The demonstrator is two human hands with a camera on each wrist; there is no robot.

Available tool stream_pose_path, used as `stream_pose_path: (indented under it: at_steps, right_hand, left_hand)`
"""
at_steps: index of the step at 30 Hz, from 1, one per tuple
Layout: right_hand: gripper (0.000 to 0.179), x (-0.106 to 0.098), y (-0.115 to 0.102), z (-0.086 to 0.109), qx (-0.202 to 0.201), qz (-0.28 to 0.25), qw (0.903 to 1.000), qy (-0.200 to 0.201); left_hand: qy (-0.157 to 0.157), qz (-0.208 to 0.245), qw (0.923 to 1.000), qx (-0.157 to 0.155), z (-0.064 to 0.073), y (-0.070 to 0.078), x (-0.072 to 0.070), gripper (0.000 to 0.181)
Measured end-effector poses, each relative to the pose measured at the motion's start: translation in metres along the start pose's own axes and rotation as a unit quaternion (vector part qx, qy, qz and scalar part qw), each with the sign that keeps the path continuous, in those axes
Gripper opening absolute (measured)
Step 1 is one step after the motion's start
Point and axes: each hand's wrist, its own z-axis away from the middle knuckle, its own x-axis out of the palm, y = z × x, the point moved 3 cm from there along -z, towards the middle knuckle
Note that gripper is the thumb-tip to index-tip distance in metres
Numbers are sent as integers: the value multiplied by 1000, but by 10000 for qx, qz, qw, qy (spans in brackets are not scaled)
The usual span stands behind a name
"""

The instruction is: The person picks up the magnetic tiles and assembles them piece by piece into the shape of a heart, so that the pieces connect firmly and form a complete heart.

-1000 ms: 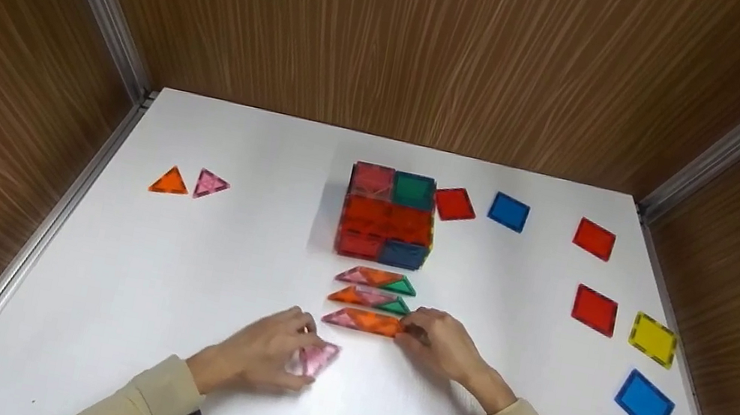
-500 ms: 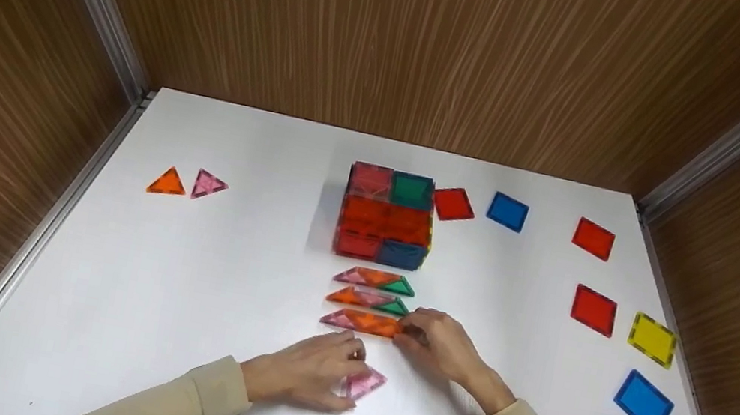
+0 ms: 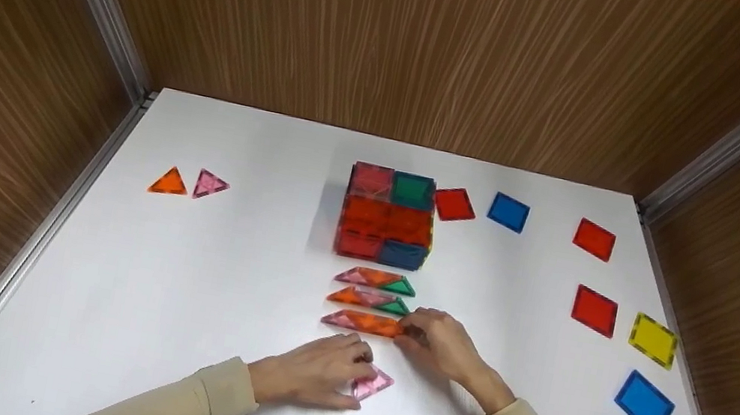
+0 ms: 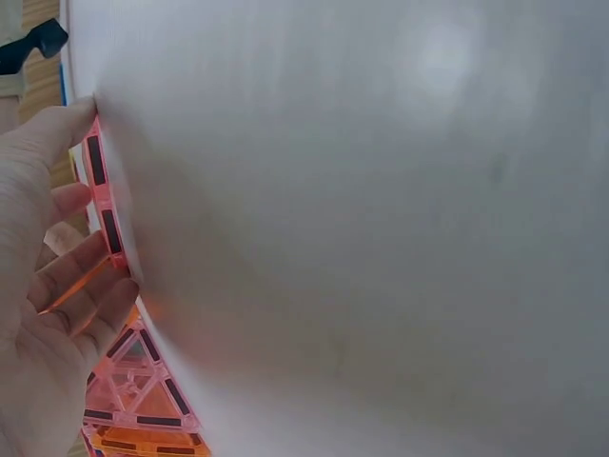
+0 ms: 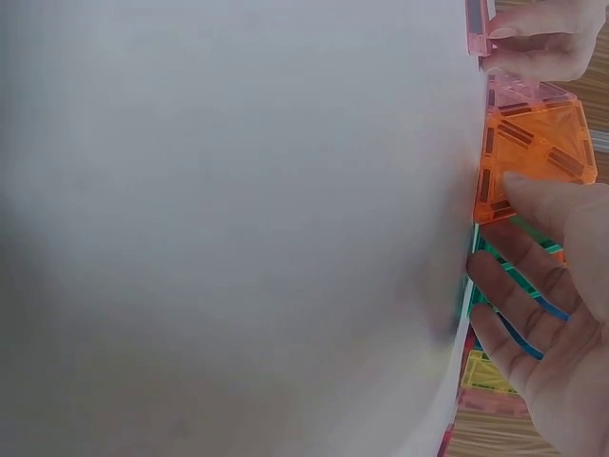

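Observation:
My left hand (image 3: 322, 372) pinches a pink translucent triangular magnetic tile (image 3: 374, 385) by its edges, thumb on the near side, low over the white table. In the left wrist view the pink tile (image 4: 107, 195) is seen edge-on between thumb and fingers. My right hand (image 3: 441, 342) grips the right end of the nearest row, an orange magnetic tile (image 3: 379, 326) joined to a pink tile (image 3: 341, 319) on its left. In the right wrist view the thumb lies against the orange tile (image 5: 538, 143). Behind stand two similar rows of pink, orange and green triangles, the middle row (image 3: 369, 299) and back row (image 3: 376, 279).
A block of red, green and blue square tiles (image 3: 387, 218) stands behind the rows. An orange triangle (image 3: 169, 182) and a pink triangle (image 3: 210, 185) lie at left. Loose squares lie at right, among them a yellow square (image 3: 653, 340) and a blue square (image 3: 644, 403).
My left hand has moved to the right with the pink triangular tile, coming closer to the right hand and the nearest row. The right hand has stayed at the orange tile.

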Motion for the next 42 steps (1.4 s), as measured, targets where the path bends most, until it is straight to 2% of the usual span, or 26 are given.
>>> stream_pose_path:
  at_steps: [7,16,22,26,28,30,33,36,38,40,42]
  right_hand:
    - [14,0,1,3,-14,89,10000,8]
    - [17,-6,7,23,201,-154,9996,123]
    - [19,-8,5,39,106,-103,9998,140]
    - [22,-6,1,44,116,-93,9998,-111]
    - [24,-5,-3,44,84,-98,9996,-257]
    - [25,-3,-8,44,-34,-90,9994,-334]
    - [26,0,-13,42,-191,-68,9990,-408]
    - [30,3,-16,39,-203,-45,9984,-521]
    - [32,4,-17,38,-203,15,9979,-614]
    - [34,6,-19,37,-202,89,9974,-683]
    - [35,7,-20,36,-223,157,9969,-740]
  left_hand:
    - [-15,-64,10000,-30,-3,2,2,40]
    - [-356,198,9990,-173,-13,4,4,43]
    - [-221,191,9995,-134,-20,6,4,44]
    - [-1,335,9994,-111,-15,6,-2,42]
    - [167,413,9990,-81,-7,5,-10,40]
    - [466,422,9980,-46,3,0,-21,36]
    - [1193,278,9925,-62,22,-13,-39,32]
    - [1924,130,9810,-234,42,-32,-55,29]
    - [2256,22,9735,-381,56,-47,-64,31]
    - [2449,-152,9680,-516,69,-64,-71,32]
    - [2493,-353,9650,-730,82,-84,-79,32]
